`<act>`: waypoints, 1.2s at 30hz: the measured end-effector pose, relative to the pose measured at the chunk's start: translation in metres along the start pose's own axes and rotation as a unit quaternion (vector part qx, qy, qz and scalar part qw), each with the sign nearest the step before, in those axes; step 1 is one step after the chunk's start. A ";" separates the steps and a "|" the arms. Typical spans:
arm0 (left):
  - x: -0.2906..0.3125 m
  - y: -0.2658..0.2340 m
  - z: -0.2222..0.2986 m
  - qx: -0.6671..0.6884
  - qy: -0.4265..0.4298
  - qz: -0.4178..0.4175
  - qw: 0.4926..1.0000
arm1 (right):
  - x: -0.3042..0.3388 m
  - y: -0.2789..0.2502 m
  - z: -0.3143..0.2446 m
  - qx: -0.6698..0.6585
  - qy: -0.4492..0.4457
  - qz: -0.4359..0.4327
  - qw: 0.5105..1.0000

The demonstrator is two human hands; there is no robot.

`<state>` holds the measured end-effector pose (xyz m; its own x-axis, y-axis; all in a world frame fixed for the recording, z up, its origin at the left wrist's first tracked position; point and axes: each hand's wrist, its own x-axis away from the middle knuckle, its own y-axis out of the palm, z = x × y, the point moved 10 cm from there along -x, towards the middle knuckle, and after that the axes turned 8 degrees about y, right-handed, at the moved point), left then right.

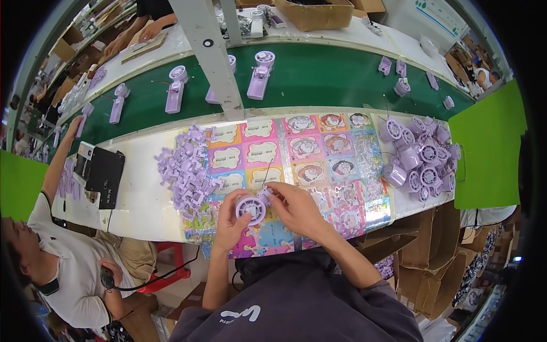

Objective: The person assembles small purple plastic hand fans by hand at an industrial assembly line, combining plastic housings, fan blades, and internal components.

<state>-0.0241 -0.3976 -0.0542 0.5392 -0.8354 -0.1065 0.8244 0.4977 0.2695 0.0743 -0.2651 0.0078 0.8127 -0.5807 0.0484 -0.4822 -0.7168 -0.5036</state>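
My left hand is wrapped round a lilac round fan housing, its open ring facing up. A small lilac plastic bracket is pinched between the fingers of my right hand, right against the housing's upper right side. A thin dark wire sticks up beside the two parts. To the left of my hands lies a heap of small lilac brackets. At the right end of the table is a pile of lilac round fan housings, some with wires.
Colourful printed sheets cover the table's middle. Beyond runs a green conveyor belt carrying lilac handheld fan bodies, with a white post before it. At left, a co-worker reaches to the belt beside a black device.
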 end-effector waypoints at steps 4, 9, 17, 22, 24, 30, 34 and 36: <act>0.000 -0.001 0.008 0.002 0.023 -0.003 1.000 | 0.003 0.012 0.015 -0.150 0.092 -0.068 0.982; 0.003 0.006 0.003 0.063 -0.009 0.041 0.997 | 0.020 0.005 -0.002 -0.069 -0.023 0.007 0.997; -0.013 0.022 0.008 -0.105 0.030 0.060 0.992 | 0.030 -0.007 -0.003 -0.076 -0.039 0.027 0.996; -0.018 0.039 0.007 -0.073 0.028 0.045 0.996 | 0.036 -0.016 0.006 -0.078 -0.005 0.034 0.996; -0.018 0.043 0.006 -0.042 0.035 0.041 0.998 | 0.040 -0.023 0.001 -0.099 -0.049 0.045 0.993; -0.023 0.065 0.016 -0.007 0.064 0.005 0.998 | 0.038 -0.026 0.026 -0.246 0.039 -0.039 0.968; -0.029 0.076 0.022 -0.017 0.091 -0.032 0.995 | 0.039 -0.030 0.036 -0.333 0.043 -0.030 0.942; -0.036 0.077 0.020 -0.018 0.079 -0.029 0.996 | 0.036 -0.034 0.038 -0.297 0.064 -0.030 0.952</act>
<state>0.0167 -0.3337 -0.0101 0.5085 -0.8174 -0.2707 0.8591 0.4603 0.2239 0.1322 -0.2468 -0.0064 0.8164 -0.5468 0.1859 -0.5671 -0.8198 0.0792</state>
